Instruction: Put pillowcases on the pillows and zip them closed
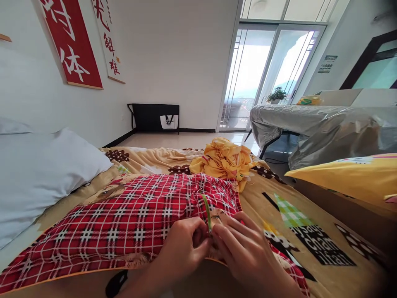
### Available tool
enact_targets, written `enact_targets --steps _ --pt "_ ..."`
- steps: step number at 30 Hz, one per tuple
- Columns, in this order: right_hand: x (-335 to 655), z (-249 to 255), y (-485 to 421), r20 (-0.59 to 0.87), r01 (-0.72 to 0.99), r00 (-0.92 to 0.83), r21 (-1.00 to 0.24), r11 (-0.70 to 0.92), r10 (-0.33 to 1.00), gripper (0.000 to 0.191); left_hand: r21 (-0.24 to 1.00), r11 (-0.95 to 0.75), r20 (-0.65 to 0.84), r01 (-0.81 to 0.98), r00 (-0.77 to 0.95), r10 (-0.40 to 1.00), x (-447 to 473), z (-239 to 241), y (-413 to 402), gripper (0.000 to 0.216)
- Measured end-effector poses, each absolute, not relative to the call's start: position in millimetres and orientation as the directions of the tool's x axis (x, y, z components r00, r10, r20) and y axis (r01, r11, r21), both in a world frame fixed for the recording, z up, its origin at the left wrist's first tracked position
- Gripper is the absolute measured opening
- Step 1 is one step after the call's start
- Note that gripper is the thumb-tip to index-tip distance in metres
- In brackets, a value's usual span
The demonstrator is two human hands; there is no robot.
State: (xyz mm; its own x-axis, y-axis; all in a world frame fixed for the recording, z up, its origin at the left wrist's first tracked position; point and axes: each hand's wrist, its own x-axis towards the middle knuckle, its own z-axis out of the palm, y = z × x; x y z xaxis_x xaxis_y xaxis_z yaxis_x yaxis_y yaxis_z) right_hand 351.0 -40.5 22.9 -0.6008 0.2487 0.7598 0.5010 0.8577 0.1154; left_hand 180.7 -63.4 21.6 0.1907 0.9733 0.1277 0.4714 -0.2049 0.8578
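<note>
A red plaid pillowcase with white and black checks and an orange edge lies in front of me. It looks filled and carries a green zipper near its right end. My left hand is closed, thumb and forefinger pinching the pillowcase beside the zipper's near end. Opposite it, my right hand is closed too, its fingertips pinching at the zipper's near end, where a small bit of metal shows. The fingers partly hide the zipper's lower part.
A patterned tan blanket lies beneath the pillowcase. Beyond it is a crumpled yellow cloth. White pillows lie at left, a yellow pillow at right. A plastic-covered table stands behind, near glass doors.
</note>
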Motion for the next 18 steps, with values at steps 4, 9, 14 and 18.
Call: enact_targets --steps 4,9,14,18 --pt "349.4 21.3 -41.3 0.762 0.530 -0.594 0.131 0.838 0.257 0.024 0.782 -0.217 0.140 0.584 0.175 0.975 184.5 17.8 -64.2 0.013" --pt "347.2 18.1 -41.2 0.761 0.551 -0.588 0.128 0.825 0.274 0.023 0.672 -0.225 0.156 0.706 0.161 0.974 187.8 11.6 -66.1 0.013" --pt "344.3 19.8 -40.2 0.781 0.568 -0.562 0.125 0.813 0.273 0.025 0.613 -0.232 0.194 0.756 0.141 0.971 189.8 10.0 -65.7 0.012" --pt "345.3 24.3 -38.6 0.795 0.545 -0.537 0.072 0.835 0.281 0.026 0.631 -0.307 0.265 0.712 0.175 0.948 187.2 14.5 -68.3 0.010"
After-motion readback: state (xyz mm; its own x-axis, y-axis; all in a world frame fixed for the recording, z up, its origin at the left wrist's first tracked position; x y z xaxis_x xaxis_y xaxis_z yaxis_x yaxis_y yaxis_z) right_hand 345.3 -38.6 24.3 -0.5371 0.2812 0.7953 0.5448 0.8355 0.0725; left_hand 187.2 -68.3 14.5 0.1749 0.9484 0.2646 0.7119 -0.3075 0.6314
